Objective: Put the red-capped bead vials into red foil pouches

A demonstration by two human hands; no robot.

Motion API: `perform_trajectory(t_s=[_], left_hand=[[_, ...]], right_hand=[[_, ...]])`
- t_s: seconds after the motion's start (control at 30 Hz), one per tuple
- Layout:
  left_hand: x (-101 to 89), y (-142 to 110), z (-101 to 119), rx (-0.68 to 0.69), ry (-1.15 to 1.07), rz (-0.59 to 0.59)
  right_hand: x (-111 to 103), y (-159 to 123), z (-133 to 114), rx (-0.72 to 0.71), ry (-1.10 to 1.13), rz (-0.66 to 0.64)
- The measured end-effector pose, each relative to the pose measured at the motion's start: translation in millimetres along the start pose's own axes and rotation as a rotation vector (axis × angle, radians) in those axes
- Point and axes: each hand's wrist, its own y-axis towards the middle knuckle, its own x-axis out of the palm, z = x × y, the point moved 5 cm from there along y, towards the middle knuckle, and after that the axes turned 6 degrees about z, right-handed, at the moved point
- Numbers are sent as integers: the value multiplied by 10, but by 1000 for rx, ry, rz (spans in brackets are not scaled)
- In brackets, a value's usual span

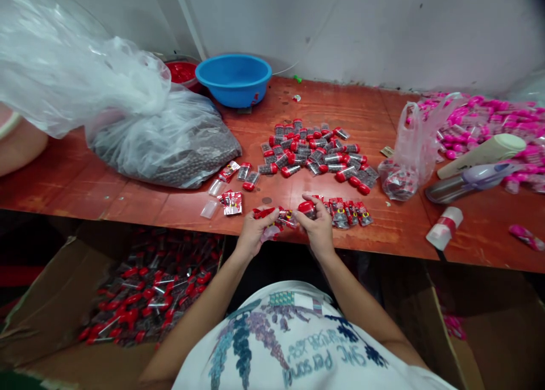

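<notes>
Close to the table's front edge, my left hand (254, 231) pinches red printed wrappers (283, 217), with some clear film hanging below. My right hand (318, 226) is closed around a small red-capped bottle (307, 209), its thumb near the wrappers; most of the bottle is hidden by the fingers. Just right of that hand lies a row of red printed packets (340, 213). Further back is a loose pile of clear bottles (313, 151) with red caps and dark contents. Left of my hands are a red-and-silver packet (232, 203) and clear sleeves (209, 209).
A large clear bag (170, 143) of dark beads bulks at left, beside a blue basin (234, 78). At right are a small plastic bag (400, 180), a purple-handled tool (472, 181), a white roll (443, 231) and pink items (489, 123). Below left, a carton (40, 299) holds red-capped bottles.
</notes>
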Motion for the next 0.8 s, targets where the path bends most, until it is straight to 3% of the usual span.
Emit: perform_trajectory(t_s=[0.17,0.33,0.43,0.57,0.8], left_hand=[[-23,17,27,59,-54,60],[-41,10,-46,-70,-143,112],[-24,-3,-24,-15,-140,79],[-66,31,28,88,-157,165],[-62,-11,-74,9,-267,171]], right_hand=[[25,-39,7,55,132,6],[65,-95,-32,1,75,9],[98,-132,-44,-38,0,-27],[124,-176,-45,-71,-35,-17],[111,-163,-40,-77,-40,40]])
